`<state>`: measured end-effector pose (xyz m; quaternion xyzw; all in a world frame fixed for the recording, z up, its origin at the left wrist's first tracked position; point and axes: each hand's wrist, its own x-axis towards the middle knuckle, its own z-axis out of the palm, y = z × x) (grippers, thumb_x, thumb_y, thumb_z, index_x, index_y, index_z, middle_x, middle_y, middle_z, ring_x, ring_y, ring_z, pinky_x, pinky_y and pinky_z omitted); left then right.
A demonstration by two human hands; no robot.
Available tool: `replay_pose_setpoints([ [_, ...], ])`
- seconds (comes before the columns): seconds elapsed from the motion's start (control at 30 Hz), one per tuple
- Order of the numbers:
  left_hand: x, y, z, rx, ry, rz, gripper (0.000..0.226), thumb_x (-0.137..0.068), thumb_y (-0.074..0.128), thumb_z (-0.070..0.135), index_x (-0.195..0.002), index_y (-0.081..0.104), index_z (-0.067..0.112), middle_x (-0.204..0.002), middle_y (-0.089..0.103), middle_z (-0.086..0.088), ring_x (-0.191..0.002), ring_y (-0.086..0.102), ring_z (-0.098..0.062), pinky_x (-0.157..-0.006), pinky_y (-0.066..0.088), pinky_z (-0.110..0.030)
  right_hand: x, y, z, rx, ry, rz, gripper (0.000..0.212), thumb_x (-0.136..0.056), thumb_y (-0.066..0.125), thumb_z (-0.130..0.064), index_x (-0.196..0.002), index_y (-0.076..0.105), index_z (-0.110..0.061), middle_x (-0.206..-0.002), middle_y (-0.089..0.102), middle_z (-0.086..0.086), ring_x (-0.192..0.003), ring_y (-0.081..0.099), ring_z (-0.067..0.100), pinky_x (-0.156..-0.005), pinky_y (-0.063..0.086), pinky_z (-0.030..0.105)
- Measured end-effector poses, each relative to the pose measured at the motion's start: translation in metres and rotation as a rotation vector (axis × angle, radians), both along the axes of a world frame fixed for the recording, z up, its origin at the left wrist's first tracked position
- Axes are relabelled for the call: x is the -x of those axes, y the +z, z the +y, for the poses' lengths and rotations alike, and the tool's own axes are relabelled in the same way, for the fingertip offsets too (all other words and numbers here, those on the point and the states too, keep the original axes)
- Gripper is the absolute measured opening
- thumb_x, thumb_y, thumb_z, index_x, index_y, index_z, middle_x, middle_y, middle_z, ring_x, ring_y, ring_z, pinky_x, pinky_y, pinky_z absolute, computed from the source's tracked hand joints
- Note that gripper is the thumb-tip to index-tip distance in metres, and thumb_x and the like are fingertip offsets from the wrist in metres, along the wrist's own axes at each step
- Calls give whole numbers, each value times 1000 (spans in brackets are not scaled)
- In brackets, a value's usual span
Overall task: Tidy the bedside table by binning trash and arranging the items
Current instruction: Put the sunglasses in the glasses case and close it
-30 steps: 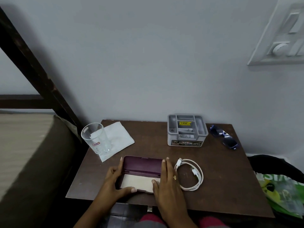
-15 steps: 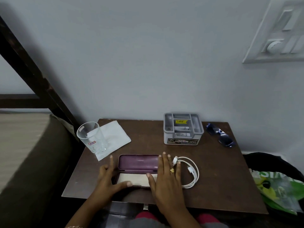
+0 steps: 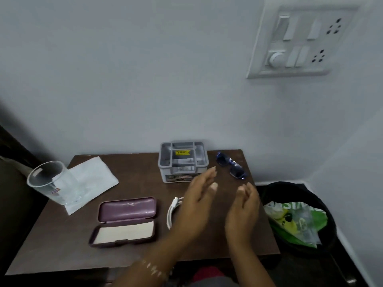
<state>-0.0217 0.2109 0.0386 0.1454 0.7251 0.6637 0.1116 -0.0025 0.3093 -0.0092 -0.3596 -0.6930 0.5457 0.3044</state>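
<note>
Your open glasses case (image 3: 126, 221) lies near-left on the bench (image 3: 134, 179), long axis left-right, lid tipped toward the wall. Your left hand (image 3: 199, 197) and right hand (image 3: 245, 206) hover palms facing, fingers (image 3: 207, 176) loosely extended, holding nothing. Beyond them, the sunglasses (image 3: 231, 167) lie far-right, long axis diagonal.

A bedroom at home: a small brown counter (image 3: 134, 177) stands against a plain white wall (image 3: 145, 69), with a dark bed edge (image 3: 14, 214) at nine o'clock. A switchboard (image 3: 306, 40) with sockets hangs at one o'clock, and a lined bin (image 3: 294, 186) sits at three o'clock.
</note>
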Motion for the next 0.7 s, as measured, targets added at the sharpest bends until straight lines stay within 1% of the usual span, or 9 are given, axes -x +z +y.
replay_pose_setpoints([
  [0.1,34,-30,61,87,-28,-132,45,-95,45,8,-139,38,16,-142,39,4,-125,38,-2,-104,31,-17,10,-12,28,105,-39,-57,36,-95,46,-13,-130,47,-4,-131,53,14,-118,52,24,-95,39,30],
  [0.13,47,-36,76,101,-19,-171,47,-95,45,6,-141,36,12,-143,35,3,-128,36,-6,-106,29,-20,15,-16,36,141,-44,-74,37,-94,48,-12,-130,47,-4,-132,53,14,-118,52,24,-95,39,30],
  [0.2,76,-48,99,83,28,-265,50,-93,48,4,-140,34,4,-146,34,-8,-133,37,-20,-110,29,-28,27,-21,50,233,-50,-96,38,-94,49,-11,-131,46,-3,-132,53,14,-119,52,25,-91,37,26],
  [0.27,99,-55,112,85,92,-346,53,-93,52,13,-140,31,1,-146,33,-10,-133,37,-27,-111,29,-33,37,-25,59,317,-43,-96,40,-94,49,-9,-133,45,-4,-132,53,12,-120,51,24,-90,36,25],
  [0.33,118,-63,123,126,139,-401,59,-94,50,31,-142,29,3,-148,32,-13,-132,38,-30,-113,29,-41,45,-28,64,337,-39,-103,40,-94,48,-8,-134,45,-5,-133,53,11,-120,51,23,-90,36,24],
  [0.43,133,-67,132,220,190,-402,63,-93,41,47,-142,31,8,-149,32,-14,-133,37,-33,-111,30,-48,53,-33,70,341,-13,-95,41,-94,49,-8,-135,44,-7,-133,53,9,-121,51,21,-91,37,22],
  [0.5,141,-70,137,275,212,-386,64,-95,34,50,-144,28,9,-152,29,-13,-136,32,-34,-112,27,-49,58,-36,74,329,19,-92,42,-93,51,-8,-135,44,-8,-133,53,8,-121,51,20,-93,37,23],
  [0.6,147,-76,142,395,228,-335,62,-95,27,52,-140,37,10,-148,35,-14,-133,34,-36,-110,28,-50,65,-43,78,295,26,-93,43,-90,54,-3,-132,48,-8,-131,55,9,-120,53,20,-95,40,24],
  [0.7,142,-79,143,397,242,-317,60,-94,30,52,-137,41,11,-147,35,-13,-131,35,-35,-110,30,-49,70,-47,78,272,25,-106,41,-86,58,2,-125,55,-9,-124,60,12,-113,58,22,-93,45,26],
])
